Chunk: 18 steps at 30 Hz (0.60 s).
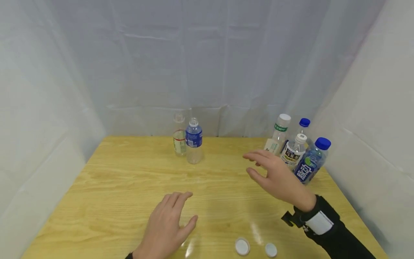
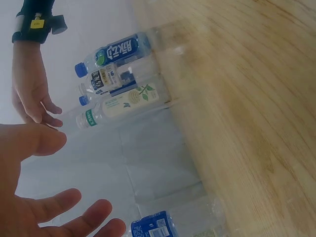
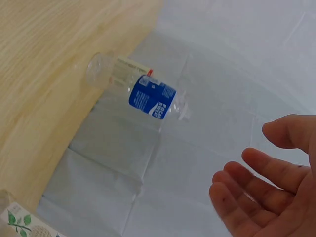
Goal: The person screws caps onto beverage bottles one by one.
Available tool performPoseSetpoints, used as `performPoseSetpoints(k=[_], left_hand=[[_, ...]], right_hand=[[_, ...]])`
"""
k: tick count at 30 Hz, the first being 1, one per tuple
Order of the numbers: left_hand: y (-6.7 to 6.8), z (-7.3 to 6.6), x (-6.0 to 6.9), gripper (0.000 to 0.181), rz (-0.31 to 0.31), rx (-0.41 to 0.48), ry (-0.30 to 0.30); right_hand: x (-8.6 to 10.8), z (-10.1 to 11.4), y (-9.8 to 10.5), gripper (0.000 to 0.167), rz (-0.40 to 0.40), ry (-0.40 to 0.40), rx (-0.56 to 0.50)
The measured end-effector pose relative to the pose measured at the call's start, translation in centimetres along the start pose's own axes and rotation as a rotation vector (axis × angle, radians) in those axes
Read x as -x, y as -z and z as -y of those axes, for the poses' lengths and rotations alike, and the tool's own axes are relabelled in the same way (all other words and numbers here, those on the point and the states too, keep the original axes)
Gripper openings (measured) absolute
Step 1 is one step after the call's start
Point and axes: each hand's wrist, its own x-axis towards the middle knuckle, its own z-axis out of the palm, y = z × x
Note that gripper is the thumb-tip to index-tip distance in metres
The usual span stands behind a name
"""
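From my end I see both hands bare and holding nothing. Left hand (image 1: 165,223): fingers extended, thumb spread away, over the near part of the wooden table (image 1: 123,194). Right hand (image 1: 278,178): fingers slightly bent, thumb apart, nothing pinched; it's near the bottle group on the right, and the left wrist view shows it apart from them.

That group stands upright, close together: green-banded bottle (image 1: 279,133) with white cap, rear bottle (image 1: 304,124) with blue cap, black-and-white-label bottle (image 1: 292,154) with white cap, and blue-tinted bottle (image 1: 310,162) with blue cap.

Farther left, toward the back edge, I get two more upright: blue-label bottle (image 1: 194,139), neck open, and red-striped bottle (image 1: 179,140) just beside and slightly behind it. That one's neck is faint; I can't tell whether it's capped.

Larger white cap (image 1: 242,247) and smaller white cap (image 1: 271,250) lie apart at the near side, between the left hand and the right sleeve (image 1: 344,237).
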Motion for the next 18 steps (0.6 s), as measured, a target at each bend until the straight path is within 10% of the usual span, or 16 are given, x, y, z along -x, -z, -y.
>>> performPoseSetpoints(k=[18], left_hand=[[-0.2, -0.1, -0.3, 0.056, 0.003, 0.004, -0.008]], right_hand=[[3.9, 2.7, -3.8, 0.039, 0.070, 0.066, -0.149]])
